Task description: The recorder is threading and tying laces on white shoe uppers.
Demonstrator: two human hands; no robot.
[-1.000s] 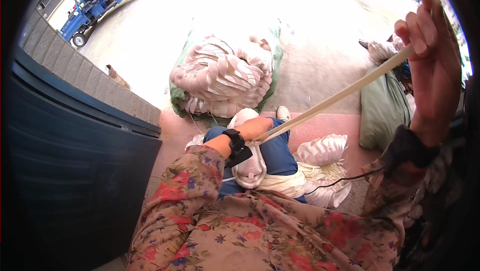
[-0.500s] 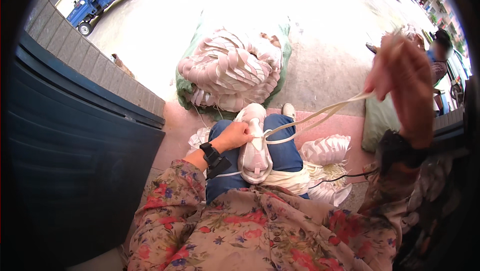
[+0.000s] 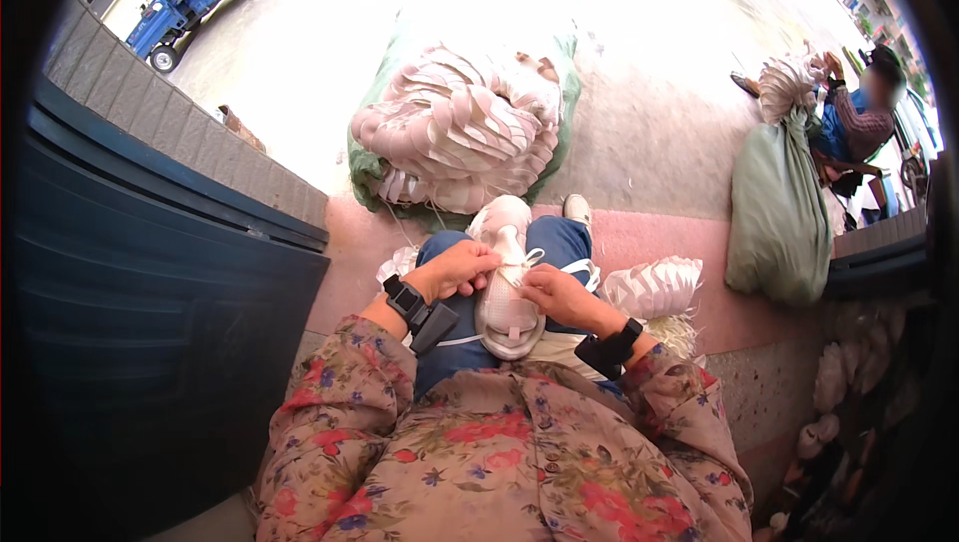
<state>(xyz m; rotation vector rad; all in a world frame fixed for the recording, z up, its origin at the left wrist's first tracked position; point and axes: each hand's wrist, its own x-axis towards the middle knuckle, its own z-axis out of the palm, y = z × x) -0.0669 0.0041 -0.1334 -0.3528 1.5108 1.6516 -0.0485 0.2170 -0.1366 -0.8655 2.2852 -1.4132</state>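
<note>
A white and pale pink shoe upper [image 3: 511, 314] lies lengthwise across my lap, between my knees. From the left, my left hand [image 3: 466, 268] is closed, pinching the upper near its lacing opening. My right hand [image 3: 561, 296] is closed too, its fingertips at the opposite edge of the opening, pinching a cream shoelace [image 3: 535, 256]. A loop of lace stands up between the two hands, and more lace trails over my right thigh. The exact fingertip grip is partly hidden by the fingers.
Stacked shoe uppers [image 3: 450, 132] fill a green sack ahead of my feet. More uppers [image 3: 654, 288] lie by my right leg. A tied green sack [image 3: 779, 212] stands farther right, near another person [image 3: 859, 122] handling uppers. A dark blue door [image 3: 160, 322] borders my left.
My right hand has come down from high on the right, where it held the lace stretched out, to the shoe upper. My left hand stays at the upper.
</note>
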